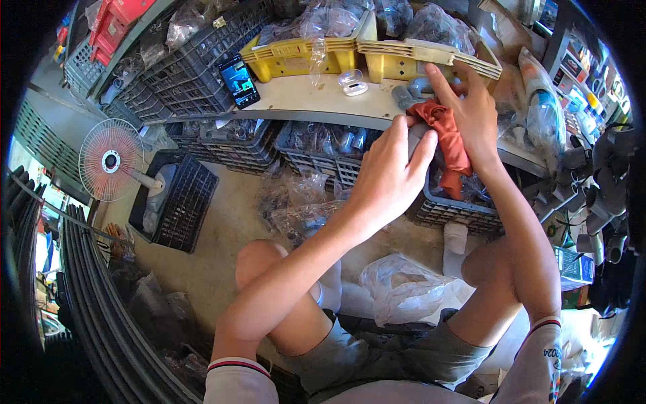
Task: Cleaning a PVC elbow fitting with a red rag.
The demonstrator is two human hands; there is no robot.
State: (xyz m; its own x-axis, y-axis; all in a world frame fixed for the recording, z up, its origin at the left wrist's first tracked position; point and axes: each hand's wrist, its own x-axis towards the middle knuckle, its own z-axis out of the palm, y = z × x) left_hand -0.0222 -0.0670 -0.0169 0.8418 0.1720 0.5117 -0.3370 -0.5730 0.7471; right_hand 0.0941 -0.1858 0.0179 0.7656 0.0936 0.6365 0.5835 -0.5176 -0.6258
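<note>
My left hand (386, 174) pinches a grey plastic pipe fitting (416, 135) between thumb and fingers, above the shelf's front edge. An orange-red cloth (446, 134) bunches against the far end of that fitting and hangs down in a twisted tail. Along the palm side of my right hand (469, 113) runs the same cloth. That hand's upper fingers stretch away from me, while its lower fingers are partly hidden. Several more grey pipe fittings (404, 97) lie on the shelf just beyond both hands.
On the shelf (303, 103) are a lit phone (238, 82), an open white earbud case (355, 88) and yellow bins (303, 59). Black crates (323, 156) sit beneath. A fan (111, 160) stands left, and plastic bags (404, 285) lie on the floor. Dark pipes (108, 303) run along the left.
</note>
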